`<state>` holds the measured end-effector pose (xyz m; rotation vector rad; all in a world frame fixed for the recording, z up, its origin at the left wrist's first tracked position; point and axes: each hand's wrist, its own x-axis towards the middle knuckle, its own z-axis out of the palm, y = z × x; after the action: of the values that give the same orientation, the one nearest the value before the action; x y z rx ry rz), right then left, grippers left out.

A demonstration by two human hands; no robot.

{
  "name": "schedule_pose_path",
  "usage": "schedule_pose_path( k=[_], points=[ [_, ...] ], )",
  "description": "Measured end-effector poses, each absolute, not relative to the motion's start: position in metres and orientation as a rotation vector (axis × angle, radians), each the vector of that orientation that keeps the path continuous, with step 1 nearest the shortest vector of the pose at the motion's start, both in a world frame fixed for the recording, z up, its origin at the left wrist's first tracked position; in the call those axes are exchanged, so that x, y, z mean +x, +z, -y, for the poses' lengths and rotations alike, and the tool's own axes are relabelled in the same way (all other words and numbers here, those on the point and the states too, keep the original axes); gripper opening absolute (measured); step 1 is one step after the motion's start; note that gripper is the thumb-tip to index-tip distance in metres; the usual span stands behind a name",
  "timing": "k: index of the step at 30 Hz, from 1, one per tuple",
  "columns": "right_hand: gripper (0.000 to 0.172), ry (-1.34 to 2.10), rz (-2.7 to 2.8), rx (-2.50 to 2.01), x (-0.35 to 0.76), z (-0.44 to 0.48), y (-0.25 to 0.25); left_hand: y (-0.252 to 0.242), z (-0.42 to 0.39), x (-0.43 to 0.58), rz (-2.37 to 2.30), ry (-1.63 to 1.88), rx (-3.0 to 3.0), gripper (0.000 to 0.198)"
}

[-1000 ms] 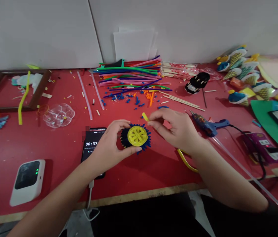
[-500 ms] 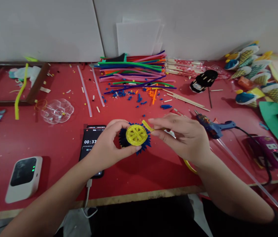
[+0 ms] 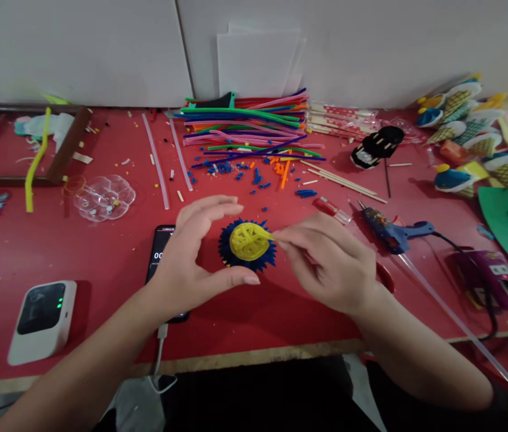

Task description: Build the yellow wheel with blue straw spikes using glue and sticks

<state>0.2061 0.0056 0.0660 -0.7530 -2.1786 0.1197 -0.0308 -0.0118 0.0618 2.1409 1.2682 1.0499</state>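
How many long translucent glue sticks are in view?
3: one glue stick and a second glue stick lie left of the pipe cleaner pile; a third glue stick extends from the blue glue gun at right. More may be hidden.

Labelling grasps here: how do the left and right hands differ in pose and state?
The left hand is open, spread beside the blue-and-yellow disc; the right hand is closed in a pinch.
The left hand appears to hold nothing; the right hand grips a yellow strip.
Both are bare and near the disc.
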Motion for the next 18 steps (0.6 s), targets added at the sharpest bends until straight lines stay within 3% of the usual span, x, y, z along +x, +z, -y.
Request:
schedule_pose_path(
  k=[3,6,18],
  points=[
    [0.021,0.103,2.249,-0.622,0.205,0.0,0.067,0.073,0.017,-0.029,-1.265,1.192,2.424,0.036],
    [0.016,0.09,2.281,-0.516,0.203,0.006,0.069,0.08,0.024,-0.025,-1.256,1.28,2.587,0.015],
    [0.009,-0.058,2.339,-0.548,0.203,0.009,0.08,0.072,0.032,-0.026,-1.3,1.182,2.676,0.025]
  ],
)
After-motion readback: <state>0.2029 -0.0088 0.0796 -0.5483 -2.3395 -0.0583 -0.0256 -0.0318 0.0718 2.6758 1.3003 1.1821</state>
